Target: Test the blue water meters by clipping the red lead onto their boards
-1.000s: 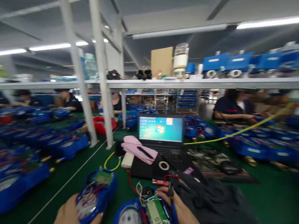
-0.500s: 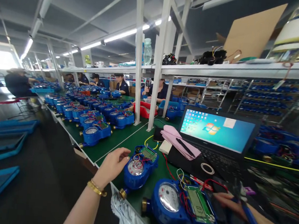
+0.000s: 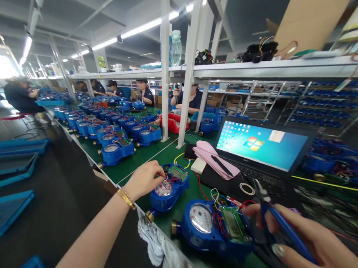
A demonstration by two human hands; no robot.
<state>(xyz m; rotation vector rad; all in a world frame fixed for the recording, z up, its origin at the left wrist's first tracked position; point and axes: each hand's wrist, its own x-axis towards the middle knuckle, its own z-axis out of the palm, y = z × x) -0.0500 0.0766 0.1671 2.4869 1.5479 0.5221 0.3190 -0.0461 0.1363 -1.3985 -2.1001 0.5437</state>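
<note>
My left hand, with a gold bracelet on the wrist, rests curled on a blue water meter whose wires and circuit board show on top. A second blue water meter with a dial and a green display board lies right in front of me on the green table. My right hand grips blue-handled pliers, their tip pointing up and left above the meter's right end.
An open laptop stands behind the meters with a pink cloth and a tape ring beside it. Several blue meters line the bench to the left. Other workers sit beyond white posts. A white cloth hangs over the table's edge.
My left hand has closed down onto the left meter. My right hand with the pliers has risen into view beside the near meter. The view shifted slightly.
</note>
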